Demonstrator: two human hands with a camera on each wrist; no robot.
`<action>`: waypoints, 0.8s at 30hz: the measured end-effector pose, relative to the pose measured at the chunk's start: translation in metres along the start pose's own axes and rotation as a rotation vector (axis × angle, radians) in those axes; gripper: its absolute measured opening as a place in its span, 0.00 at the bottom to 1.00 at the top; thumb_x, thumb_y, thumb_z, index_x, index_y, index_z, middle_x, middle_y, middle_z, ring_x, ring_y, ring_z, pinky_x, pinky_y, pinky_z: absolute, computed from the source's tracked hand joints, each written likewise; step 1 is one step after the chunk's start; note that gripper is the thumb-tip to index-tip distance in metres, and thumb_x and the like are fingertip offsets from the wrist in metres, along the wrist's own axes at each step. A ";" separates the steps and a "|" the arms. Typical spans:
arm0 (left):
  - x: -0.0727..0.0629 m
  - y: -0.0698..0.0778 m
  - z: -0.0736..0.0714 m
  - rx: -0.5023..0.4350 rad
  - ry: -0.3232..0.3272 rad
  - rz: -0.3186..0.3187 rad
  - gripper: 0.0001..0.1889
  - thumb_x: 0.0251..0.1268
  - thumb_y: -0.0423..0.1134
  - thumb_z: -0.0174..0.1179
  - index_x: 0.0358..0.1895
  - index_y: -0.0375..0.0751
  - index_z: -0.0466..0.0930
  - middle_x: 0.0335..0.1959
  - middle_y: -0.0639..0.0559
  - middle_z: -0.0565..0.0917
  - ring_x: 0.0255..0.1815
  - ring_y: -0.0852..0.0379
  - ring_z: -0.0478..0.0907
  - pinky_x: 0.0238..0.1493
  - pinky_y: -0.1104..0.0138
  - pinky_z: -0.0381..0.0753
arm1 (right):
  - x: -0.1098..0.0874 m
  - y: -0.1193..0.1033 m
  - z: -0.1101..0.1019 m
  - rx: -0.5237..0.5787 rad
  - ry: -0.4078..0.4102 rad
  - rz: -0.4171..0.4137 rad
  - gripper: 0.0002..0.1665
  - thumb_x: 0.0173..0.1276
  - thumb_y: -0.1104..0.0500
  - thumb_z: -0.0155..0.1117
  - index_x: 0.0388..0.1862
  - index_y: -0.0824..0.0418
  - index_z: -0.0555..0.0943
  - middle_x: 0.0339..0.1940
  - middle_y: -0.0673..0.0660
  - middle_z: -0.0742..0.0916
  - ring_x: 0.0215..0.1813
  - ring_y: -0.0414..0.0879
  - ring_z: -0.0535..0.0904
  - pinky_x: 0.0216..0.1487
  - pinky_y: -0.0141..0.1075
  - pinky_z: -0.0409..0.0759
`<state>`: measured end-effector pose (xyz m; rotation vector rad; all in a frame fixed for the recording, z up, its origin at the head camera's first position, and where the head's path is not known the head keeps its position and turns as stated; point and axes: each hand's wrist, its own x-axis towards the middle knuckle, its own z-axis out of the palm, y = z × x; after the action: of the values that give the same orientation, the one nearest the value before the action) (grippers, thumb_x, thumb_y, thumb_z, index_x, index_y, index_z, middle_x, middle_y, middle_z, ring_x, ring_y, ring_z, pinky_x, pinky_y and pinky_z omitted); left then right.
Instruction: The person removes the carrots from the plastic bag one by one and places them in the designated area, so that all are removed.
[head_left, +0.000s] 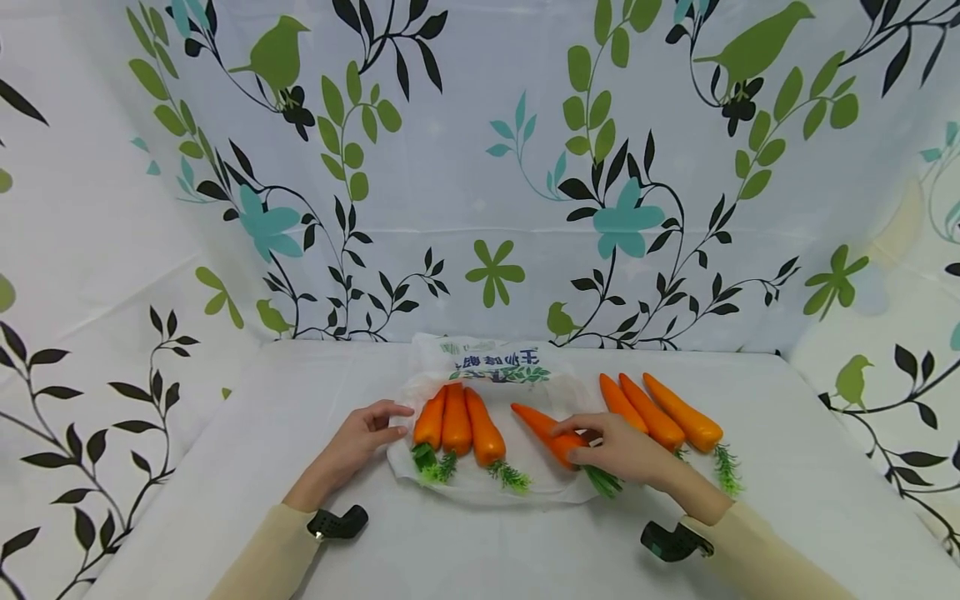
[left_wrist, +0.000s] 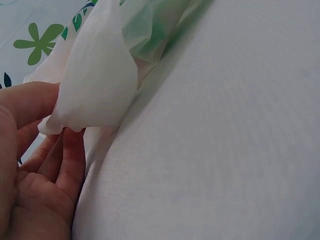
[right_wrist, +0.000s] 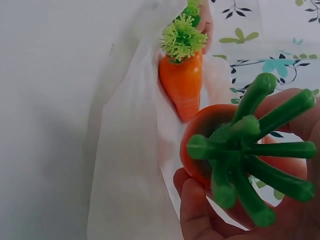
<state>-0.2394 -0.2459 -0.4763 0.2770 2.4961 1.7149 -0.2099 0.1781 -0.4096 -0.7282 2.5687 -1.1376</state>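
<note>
Held carrot (head_left: 534, 421): glossy orange, tapered, with stubby green stalks (right_wrist: 280, 149); I see it over the plastic bag (head_left: 525, 446), beside three carrots (head_left: 456, 421) lying there.
Right grip (head_left: 611, 446): I have it clamped round that carrot.
Left grip (head_left: 363, 437): I see it pinched together on the bag's edge.

Seven artificial carrots (head_left: 486, 427) were counted in all: three lay side by side on one plastic bag (head_left: 543, 482), one was held in the right hand (head_left: 621, 450), and three more lay together at the far right of the one table (head_left: 510, 558). Two hands were in view, the right one and a left hand (head_left: 365, 435), along with two beige sleeves (head_left: 279, 542) and two black wrist straps (head_left: 345, 522). Five green birds (head_left: 852, 381) showed on the printed cloth (head_left: 450, 175), two larger and three smaller.
</note>
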 end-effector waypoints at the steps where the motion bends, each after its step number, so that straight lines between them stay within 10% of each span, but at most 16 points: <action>1: 0.000 0.000 0.000 -0.001 -0.002 0.004 0.15 0.66 0.37 0.66 0.55 0.40 0.83 0.59 0.45 0.77 0.54 0.48 0.65 0.57 0.64 0.66 | -0.002 0.001 -0.001 -0.003 0.003 0.001 0.17 0.67 0.54 0.67 0.55 0.47 0.85 0.56 0.50 0.84 0.51 0.49 0.78 0.54 0.45 0.76; 24: -0.003 0.002 0.001 -0.033 -0.001 0.036 0.15 0.66 0.35 0.66 0.55 0.39 0.83 0.55 0.44 0.78 0.51 0.48 0.65 0.50 0.69 0.68 | -0.042 0.014 -0.015 0.043 0.071 0.013 0.18 0.66 0.58 0.67 0.55 0.49 0.84 0.52 0.52 0.84 0.48 0.49 0.76 0.48 0.35 0.79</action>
<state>-0.2356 -0.2450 -0.4749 0.3221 2.4742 1.7678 -0.1850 0.2183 -0.4093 -0.6724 2.5944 -1.2318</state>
